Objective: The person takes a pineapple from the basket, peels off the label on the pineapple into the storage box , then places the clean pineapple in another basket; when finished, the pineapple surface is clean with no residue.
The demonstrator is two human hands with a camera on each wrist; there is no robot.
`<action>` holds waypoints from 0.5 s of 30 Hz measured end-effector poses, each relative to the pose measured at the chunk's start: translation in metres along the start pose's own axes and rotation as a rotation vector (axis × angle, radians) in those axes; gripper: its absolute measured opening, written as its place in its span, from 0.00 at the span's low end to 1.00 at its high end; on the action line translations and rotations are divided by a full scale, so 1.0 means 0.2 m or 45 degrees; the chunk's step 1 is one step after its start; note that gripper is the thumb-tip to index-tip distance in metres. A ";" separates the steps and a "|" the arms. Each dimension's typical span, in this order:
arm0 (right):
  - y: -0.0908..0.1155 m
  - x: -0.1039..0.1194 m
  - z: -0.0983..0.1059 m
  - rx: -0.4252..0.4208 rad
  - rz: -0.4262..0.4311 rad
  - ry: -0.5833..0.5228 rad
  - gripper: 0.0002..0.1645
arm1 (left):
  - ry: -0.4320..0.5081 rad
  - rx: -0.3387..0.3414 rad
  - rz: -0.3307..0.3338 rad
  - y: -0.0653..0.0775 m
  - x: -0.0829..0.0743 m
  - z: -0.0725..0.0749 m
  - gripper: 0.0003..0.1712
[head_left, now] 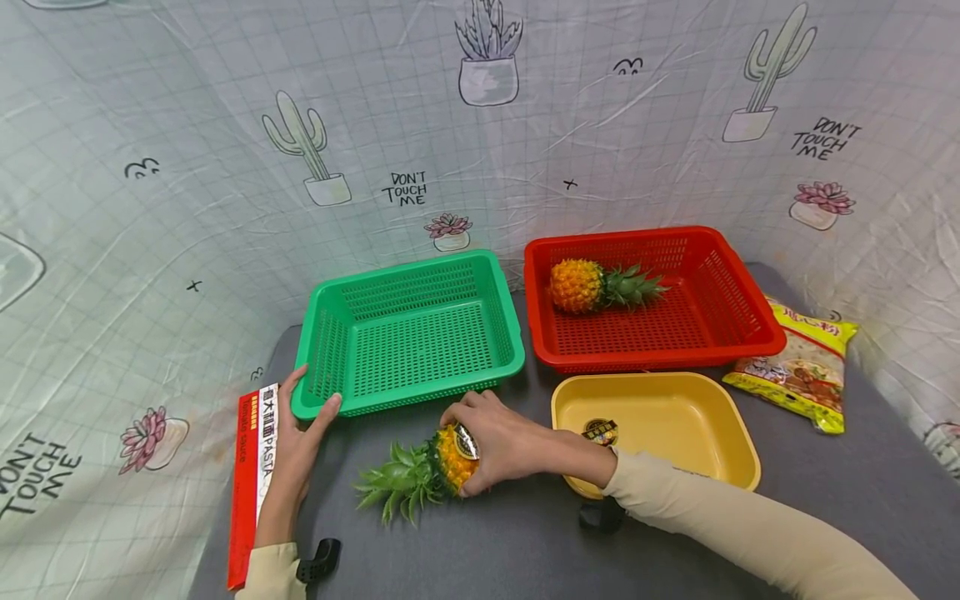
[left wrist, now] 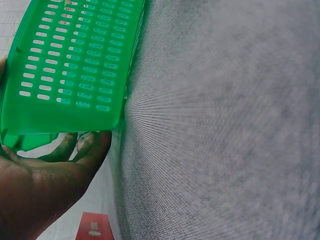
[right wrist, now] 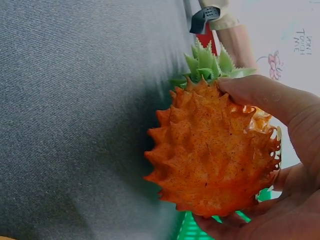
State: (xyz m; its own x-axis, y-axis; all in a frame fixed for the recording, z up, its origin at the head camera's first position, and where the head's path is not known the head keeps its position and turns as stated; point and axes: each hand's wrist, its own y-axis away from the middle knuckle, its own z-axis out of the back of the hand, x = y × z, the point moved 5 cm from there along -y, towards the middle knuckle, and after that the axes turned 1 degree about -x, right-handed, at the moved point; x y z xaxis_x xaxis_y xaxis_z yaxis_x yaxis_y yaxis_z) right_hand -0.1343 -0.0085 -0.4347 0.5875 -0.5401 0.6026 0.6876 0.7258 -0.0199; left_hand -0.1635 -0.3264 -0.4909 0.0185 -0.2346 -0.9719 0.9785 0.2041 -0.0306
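My right hand [head_left: 506, 437] grips a small pineapple [right wrist: 215, 150] by its orange, spiky body. Its green leaves [head_left: 397, 482] point left in the head view, and a dark round label [head_left: 466, 442] shows beside the fingers. The pineapple is low over the grey table, in front of a green basket [head_left: 420, 396]; contact with the table cannot be judged. At the basket's near left corner, my left hand [head_left: 298, 437] holds the rim, thumb on the front and fingers along the side. In the left wrist view, the fingers [left wrist: 95, 152] bend against the basket's end.
Another pineapple [head_left: 577, 286] lies in the red basket [head_left: 652, 360] at the back right. A yellow tray [head_left: 675, 433] stands under my right forearm, with a dark label inside. A noodle bag [head_left: 802, 367] lies far right, and a red pasta box [head_left: 247, 492] left of my left arm.
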 end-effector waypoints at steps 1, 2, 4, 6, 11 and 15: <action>0.00 0.00 0.00 0.001 -0.001 0.002 0.46 | -0.001 0.000 0.001 0.00 0.00 0.00 0.46; 0.00 0.00 -0.01 0.001 -0.002 0.005 0.46 | -0.001 -0.001 0.002 0.00 0.00 0.00 0.46; 0.00 -0.01 -0.01 -0.002 0.000 0.009 0.47 | 0.004 0.000 0.004 0.00 0.00 0.00 0.46; 0.00 -0.01 -0.01 -0.004 0.003 0.013 0.47 | 0.008 0.000 0.002 0.00 0.00 0.00 0.46; 0.00 -0.01 -0.01 -0.007 0.002 0.004 0.47 | 0.014 0.002 0.000 0.00 0.00 0.00 0.46; 0.00 -0.01 -0.02 -0.004 -0.015 0.003 0.47 | 0.009 0.001 0.008 0.00 0.00 0.00 0.46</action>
State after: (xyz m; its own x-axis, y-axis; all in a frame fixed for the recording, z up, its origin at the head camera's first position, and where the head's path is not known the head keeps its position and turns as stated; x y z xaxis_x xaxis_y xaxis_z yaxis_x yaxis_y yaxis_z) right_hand -0.1342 -0.0083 -0.4386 0.5802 -0.5496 0.6011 0.6960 0.7179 -0.0154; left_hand -0.1640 -0.3270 -0.4914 0.0230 -0.2266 -0.9737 0.9785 0.2049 -0.0245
